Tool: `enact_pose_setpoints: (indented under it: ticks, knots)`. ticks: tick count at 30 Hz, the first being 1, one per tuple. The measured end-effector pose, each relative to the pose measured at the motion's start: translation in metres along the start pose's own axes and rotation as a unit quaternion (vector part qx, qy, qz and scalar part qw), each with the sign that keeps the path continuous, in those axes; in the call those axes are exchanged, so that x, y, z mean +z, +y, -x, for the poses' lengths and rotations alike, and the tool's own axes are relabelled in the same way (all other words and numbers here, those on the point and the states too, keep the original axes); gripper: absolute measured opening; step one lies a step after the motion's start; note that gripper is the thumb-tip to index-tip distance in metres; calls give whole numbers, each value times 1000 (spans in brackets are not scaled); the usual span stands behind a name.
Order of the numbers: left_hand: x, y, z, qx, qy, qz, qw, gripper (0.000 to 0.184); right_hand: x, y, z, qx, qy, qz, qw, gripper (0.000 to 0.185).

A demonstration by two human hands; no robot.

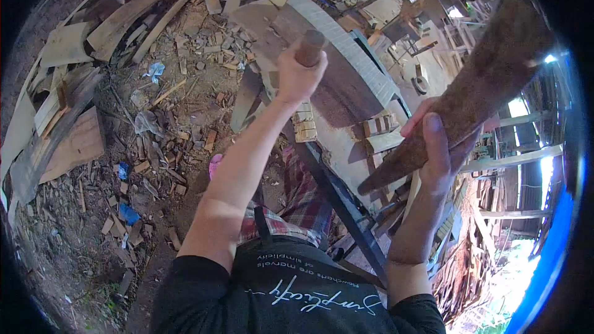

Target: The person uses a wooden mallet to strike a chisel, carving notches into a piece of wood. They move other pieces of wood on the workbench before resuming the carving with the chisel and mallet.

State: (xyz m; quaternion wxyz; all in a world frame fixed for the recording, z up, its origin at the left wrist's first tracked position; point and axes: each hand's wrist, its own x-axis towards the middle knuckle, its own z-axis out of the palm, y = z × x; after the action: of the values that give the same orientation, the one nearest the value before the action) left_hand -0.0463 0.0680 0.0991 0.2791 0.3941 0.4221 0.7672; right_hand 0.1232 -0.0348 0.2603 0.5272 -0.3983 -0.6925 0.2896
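My left hand (297,77) is closed in a fist around a round wooden handle (310,46), whose blunt end pokes out above my fingers. Whatever lies at its other end is hidden. On the right, my right hand (440,142) grips a long, rough, dark brown piece of wood (473,86). This piece is held up at a slant, wide at the top right and tapering to a narrow end at the lower left. Below and between my hands is a large curved wooden panel (328,68) with a pale, striped edge.
Small wood blocks (304,125) sit beside the panel near a dark beam (334,201). Curved boards (65,142) are stacked on the left. Wood chips and scraps (148,167) litter the dirt floor. A pile of wood strips (473,260) stands at the lower right.
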Motion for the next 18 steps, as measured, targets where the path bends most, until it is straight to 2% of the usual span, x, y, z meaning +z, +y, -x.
enact_pose_setpoints:
  ticks: [1, 3, 4, 5, 7, 8, 9, 10, 11, 12, 13, 15, 17, 18]
  knots:
    - [7, -5, 1, 1, 5, -2, 1000, 13, 3, 12, 0, -1, -5, -2, 1000, 60]
    - [18, -16, 2, 35, -10, 28, 999, 19, 13, 46, 1, 106, -98, 134, 980, 66]
    - [18, -16, 6, 46, -5, -49, 998, 21, 23, 54, -4, 66, -170, 270, 945, 66]
    - [22, -20, 7, 49, 0, -50, 998, 21, 22, 52, -5, 62, -173, 269, 945, 66]
    - [27, -34, 6, 34, -22, 20, 999, 20, 10, 52, -16, 113, -170, 169, 964, 68]
    - [19, -3, 11, 55, -6, -68, 996, 18, 3, 42, -20, 113, -146, 212, 960, 76]
    - [17, -2, 12, 51, 1, -71, 996, 18, -4, 26, -20, 130, -112, 215, 962, 82]
    - [22, -3, 12, 42, -34, -106, 993, 21, -27, 31, -25, 103, -67, 274, 954, 89]
    - [27, -3, 12, 32, -70, -139, 987, 24, -22, 6, -20, 76, 18, 175, 982, 64]
    - [32, -7, 12, 51, -56, -140, 987, 19, -35, -6, -28, 33, -38, 203, 978, 34]
    - [35, -9, 13, 49, -53, -140, 988, 19, -16, -24, -20, 26, 37, 121, 992, 27]
    - [39, -11, 13, 54, -55, -173, 982, 22, -60, 24, -20, 154, -23, 342, 927, 39]
    - [39, -9, 14, 40, -56, -179, 981, 21, -30, 83, 7, -14, -84, 484, 871, 65]
    - [39, -7, 14, 27, -61, -187, 980, 21, -9, 46, 0, 87, -169, 323, 927, 86]
